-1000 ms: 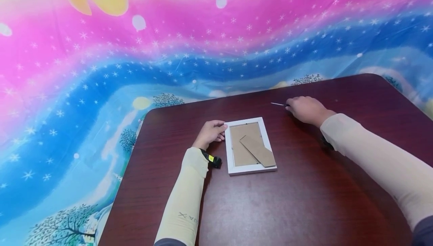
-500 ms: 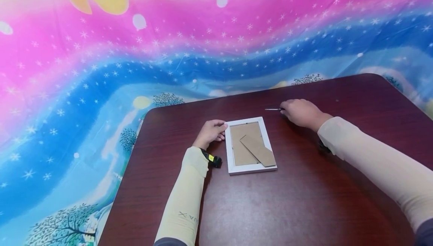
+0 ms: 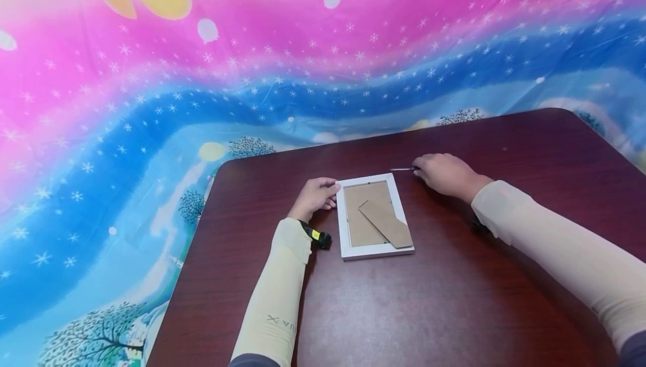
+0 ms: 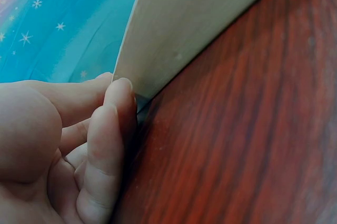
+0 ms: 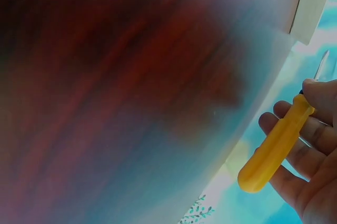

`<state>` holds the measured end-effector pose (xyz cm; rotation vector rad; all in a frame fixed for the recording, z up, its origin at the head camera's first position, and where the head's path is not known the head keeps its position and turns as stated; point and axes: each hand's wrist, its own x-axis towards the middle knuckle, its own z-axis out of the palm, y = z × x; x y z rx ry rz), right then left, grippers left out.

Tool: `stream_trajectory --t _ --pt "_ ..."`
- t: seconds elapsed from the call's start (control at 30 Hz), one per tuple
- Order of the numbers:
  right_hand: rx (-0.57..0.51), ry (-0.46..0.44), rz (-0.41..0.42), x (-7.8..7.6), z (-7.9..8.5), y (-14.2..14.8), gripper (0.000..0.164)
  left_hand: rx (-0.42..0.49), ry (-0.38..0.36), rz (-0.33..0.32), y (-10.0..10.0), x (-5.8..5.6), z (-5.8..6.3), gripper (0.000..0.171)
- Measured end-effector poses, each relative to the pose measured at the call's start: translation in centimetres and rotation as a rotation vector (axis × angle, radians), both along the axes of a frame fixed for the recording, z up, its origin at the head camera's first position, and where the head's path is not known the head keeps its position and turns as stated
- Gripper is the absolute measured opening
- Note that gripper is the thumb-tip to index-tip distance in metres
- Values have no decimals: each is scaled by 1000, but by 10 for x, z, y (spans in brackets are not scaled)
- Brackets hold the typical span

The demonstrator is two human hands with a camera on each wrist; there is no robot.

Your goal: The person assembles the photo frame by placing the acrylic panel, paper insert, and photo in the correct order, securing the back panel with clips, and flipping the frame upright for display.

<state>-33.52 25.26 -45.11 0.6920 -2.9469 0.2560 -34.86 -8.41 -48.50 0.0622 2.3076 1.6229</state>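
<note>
A white picture frame [image 3: 342, 226] lies back side up on the table, its brown backing board [image 3: 355, 224] and slanted easel stand [image 3: 386, 224] showing. My left hand [image 3: 314, 197] holds its far left corner; in the left wrist view the thumb and fingertips pinch the frame's side [image 4: 179, 34]. Beyond the frame's far right corner, my right hand [image 3: 446, 175] grips a screwdriver. Its thin metal shaft [image 3: 401, 169] points left, the tip close to that corner. From the right wrist view, the yellow screwdriver handle [image 5: 274, 150] lies across the fingers, with the thumb near the shaft.
The dark red wooden table [image 3: 404, 311] has a rounded far left corner. Behind it hangs a pink and blue cloth [image 3: 282, 64] with stars and trees. A black wrist camera [image 3: 319, 239] sits beside the frame's left edge.
My right hand has moved left and nearer with the screwdriver, bringing its tip close to the frame's far right corner. The left hand and the picture frame have stayed in place.
</note>
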Motion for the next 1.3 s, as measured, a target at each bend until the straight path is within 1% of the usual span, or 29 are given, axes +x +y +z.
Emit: stream_trajectory --t 0.3,0.67,0.9,1.03,1.3 --pt "-5 7 23 5 1 -7 24 3 9 2 1 1 0 33" --pt "-6 3 48 8 7 -19 25 -1 0 7 2 1 1 35" --pt "-25 0 70 8 4 -27 31 2 -2 5 1 0 0 34" --pt "-34 12 86 8 3 -31 30 5 2 7 1 1 0 33" --pt "-20 1 102 7 2 -36 27 -12 7 6 1 1 0 33"
